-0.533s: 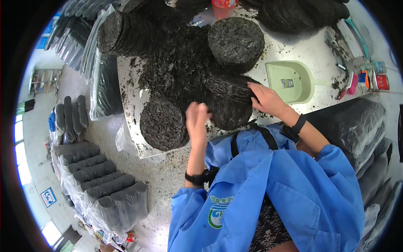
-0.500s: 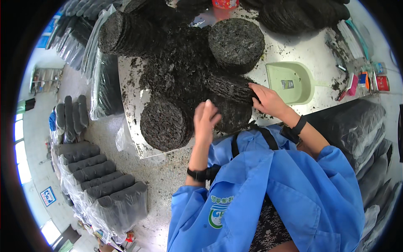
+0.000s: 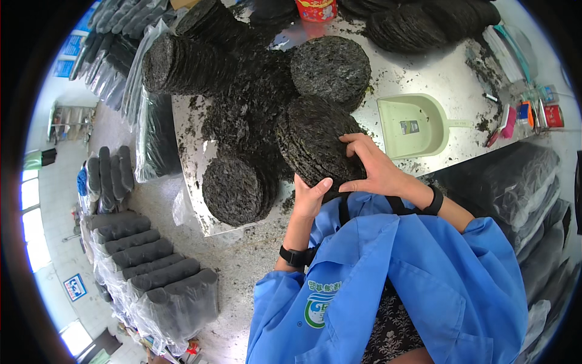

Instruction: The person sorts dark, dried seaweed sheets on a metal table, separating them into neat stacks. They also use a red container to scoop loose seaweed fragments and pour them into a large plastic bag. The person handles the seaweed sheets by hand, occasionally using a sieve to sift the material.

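A stack of round, black dried seaweed sheets (image 3: 316, 136) is tilted up on its edge close to my body. My right hand (image 3: 377, 167) is closed round its right side, fingers over the face and thumb at the lower edge. At the bottom edge my left hand (image 3: 309, 197) supports the stack, thumb showing and its other fingers hidden beneath. Just beyond stands another round seaweed stack (image 3: 330, 67). To the left, near the table corner, a seaweed stack (image 3: 233, 189) leans on its side. Loose seaweed scraps (image 3: 242, 115) are heaped between them.
A pale green dustpan (image 3: 418, 136) lies right of my hands on the metal table (image 3: 448, 67). More seaweed stacks (image 3: 418, 30) and a red bucket (image 3: 316, 10) stand at the back. Bagged black rolls (image 3: 163, 267) sit on the floor at left. A pink brush (image 3: 508, 121) lies far right.
The seaweed stack by my body has been raised and tilted, showing its broad face. My left hand has gone from hovering beside it to its lower edge. My right hand moved slightly down.
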`<action>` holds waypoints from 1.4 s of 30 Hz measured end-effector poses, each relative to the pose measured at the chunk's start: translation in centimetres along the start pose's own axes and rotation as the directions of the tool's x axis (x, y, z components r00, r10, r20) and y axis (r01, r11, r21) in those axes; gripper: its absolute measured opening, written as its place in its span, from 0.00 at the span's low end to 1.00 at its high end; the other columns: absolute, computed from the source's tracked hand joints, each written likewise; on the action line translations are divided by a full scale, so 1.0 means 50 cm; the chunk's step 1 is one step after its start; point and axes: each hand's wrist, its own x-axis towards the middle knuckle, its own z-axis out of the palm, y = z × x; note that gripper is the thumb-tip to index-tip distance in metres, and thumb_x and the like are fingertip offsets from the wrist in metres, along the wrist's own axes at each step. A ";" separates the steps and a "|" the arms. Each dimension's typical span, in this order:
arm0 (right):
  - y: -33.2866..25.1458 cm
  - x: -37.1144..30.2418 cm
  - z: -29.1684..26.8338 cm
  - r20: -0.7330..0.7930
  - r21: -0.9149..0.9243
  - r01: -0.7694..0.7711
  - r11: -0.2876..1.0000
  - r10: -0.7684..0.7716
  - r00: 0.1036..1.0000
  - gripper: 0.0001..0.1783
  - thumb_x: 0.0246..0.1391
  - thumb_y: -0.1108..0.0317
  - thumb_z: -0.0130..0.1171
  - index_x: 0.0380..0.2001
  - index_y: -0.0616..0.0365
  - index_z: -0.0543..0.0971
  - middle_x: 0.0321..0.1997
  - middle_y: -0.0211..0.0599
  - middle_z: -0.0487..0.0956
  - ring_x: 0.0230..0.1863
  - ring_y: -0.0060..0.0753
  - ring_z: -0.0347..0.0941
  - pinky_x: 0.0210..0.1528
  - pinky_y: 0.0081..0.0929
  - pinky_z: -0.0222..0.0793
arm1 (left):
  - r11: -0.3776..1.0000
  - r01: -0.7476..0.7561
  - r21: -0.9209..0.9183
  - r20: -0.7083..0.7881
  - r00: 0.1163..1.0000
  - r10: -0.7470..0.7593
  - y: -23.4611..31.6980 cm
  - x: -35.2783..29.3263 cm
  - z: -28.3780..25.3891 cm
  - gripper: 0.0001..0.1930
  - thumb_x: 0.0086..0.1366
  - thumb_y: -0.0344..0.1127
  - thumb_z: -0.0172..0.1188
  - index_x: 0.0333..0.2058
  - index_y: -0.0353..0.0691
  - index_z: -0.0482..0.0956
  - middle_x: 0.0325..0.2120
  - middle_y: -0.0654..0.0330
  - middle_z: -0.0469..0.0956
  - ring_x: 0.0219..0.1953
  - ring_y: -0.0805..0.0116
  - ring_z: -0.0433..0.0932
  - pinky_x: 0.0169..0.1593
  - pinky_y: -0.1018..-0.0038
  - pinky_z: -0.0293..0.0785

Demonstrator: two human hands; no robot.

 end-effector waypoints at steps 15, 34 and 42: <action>-0.004 0.006 -0.036 -0.103 0.383 -0.002 0.924 0.045 0.994 0.18 0.52 0.66 0.56 0.43 0.63 0.66 0.46 0.44 0.69 0.47 0.34 0.65 0.50 0.31 0.62 | 0.987 -0.158 -0.023 0.017 0.987 0.158 -0.024 -0.001 -0.065 0.41 0.47 0.32 0.68 0.59 0.37 0.57 0.54 0.54 0.66 0.56 0.56 0.67 0.60 0.59 0.63; 0.103 0.022 -0.172 -0.684 0.606 0.107 0.788 0.449 0.575 0.32 0.52 0.80 0.57 0.60 0.57 0.60 0.58 0.39 0.64 0.55 0.27 0.64 0.55 0.25 0.65 | 0.910 -0.266 -0.317 -0.222 0.954 0.202 0.015 -0.014 -0.152 0.40 0.40 0.48 0.61 0.55 0.38 0.67 0.50 0.51 0.73 0.50 0.49 0.72 0.53 0.52 0.71; 0.006 0.040 -0.103 -0.292 -0.444 0.031 0.895 -0.177 0.940 0.15 0.47 0.71 0.59 0.41 0.65 0.77 0.53 0.59 0.70 0.48 0.53 0.72 0.54 0.36 0.66 | 0.949 -0.098 -0.301 -0.018 0.995 0.097 0.009 0.033 -0.096 0.42 0.43 0.34 0.63 0.60 0.40 0.59 0.57 0.53 0.65 0.60 0.51 0.62 0.64 0.55 0.57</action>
